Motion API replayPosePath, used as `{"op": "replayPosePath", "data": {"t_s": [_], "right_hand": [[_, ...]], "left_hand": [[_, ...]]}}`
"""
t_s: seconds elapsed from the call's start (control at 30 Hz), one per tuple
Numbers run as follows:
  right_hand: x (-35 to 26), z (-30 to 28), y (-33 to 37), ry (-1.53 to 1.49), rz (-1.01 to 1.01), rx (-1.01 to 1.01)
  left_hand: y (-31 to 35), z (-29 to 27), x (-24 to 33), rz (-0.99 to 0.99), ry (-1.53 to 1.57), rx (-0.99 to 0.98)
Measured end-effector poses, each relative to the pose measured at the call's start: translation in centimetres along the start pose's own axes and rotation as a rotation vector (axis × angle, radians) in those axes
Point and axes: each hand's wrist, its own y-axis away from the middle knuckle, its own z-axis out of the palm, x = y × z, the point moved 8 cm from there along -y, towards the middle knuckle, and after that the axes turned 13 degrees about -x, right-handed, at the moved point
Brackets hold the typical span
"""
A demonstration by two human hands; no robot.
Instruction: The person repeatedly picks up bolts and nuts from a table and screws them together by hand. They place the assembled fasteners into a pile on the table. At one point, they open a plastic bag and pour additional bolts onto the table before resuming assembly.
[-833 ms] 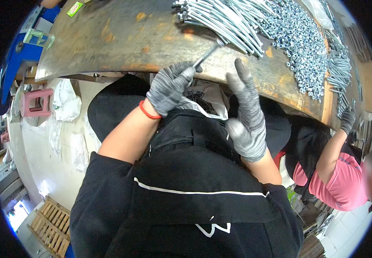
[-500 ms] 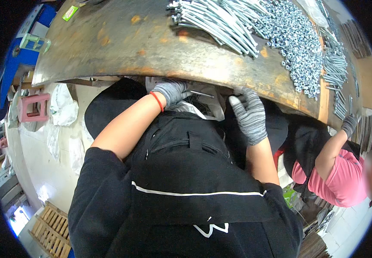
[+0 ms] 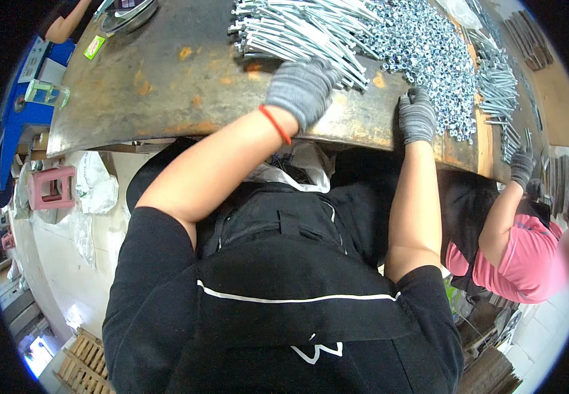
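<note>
My left hand (image 3: 303, 95), in a grey knit glove with a red cord at the wrist, reaches over the table to the near ends of a heap of long silvery bolts (image 3: 304, 29). Its fingers are blurred and partly hidden, so their grip does not show. At the near left edge of a pile of small shiny hex nuts (image 3: 429, 62), my right hand (image 3: 418, 118), also gloved, has its fingers curled together. Whatever lies between those fingertips is hidden. An open plastic bag (image 3: 301, 167) with dark metal pieces inside rests at my lap below the table edge.
The worn metal table (image 3: 140, 98) spans the front. More bolts (image 3: 498, 85) lie beyond a wooden strip at right, where a co-worker's gloved hand (image 3: 522, 167) works. A metal bowl (image 3: 129, 16) and small green packet (image 3: 94, 47) sit far left; a pink stool (image 3: 53, 187) stands left.
My left hand has risen from the lap bag to the bolt heap, and the bolt it held there is out of sight. My right hand has moved from the table edge to the nuts.
</note>
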Motion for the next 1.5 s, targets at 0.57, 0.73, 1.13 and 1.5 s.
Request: {"op": "replayPosePath", "data": {"t_s": [0.57, 0.73, 1.13, 1.5], "right_hand": [[-1.0, 1.3, 6.9, -0.852, -0.279, 0.087], [-7.7, 2.9, 13.6, -1.235, -0.429, -0.38], [-12.3, -2.3, 17.7, -0.551, -0.892, -0.295], [-13.4, -3.3, 19.4, -0.44, -0.92, -0.294]], "left_hand": [[3.9, -3.4, -2.6, 0.135, 0.299, 0.299], [7.9, 0.4, 1.4, 0.095, 0.581, -0.012], [10.6, 3.8, 2.2, 0.209, 1.255, -0.354], [11.9, 3.6, 2.7, 0.223, 1.455, -0.486]]}}
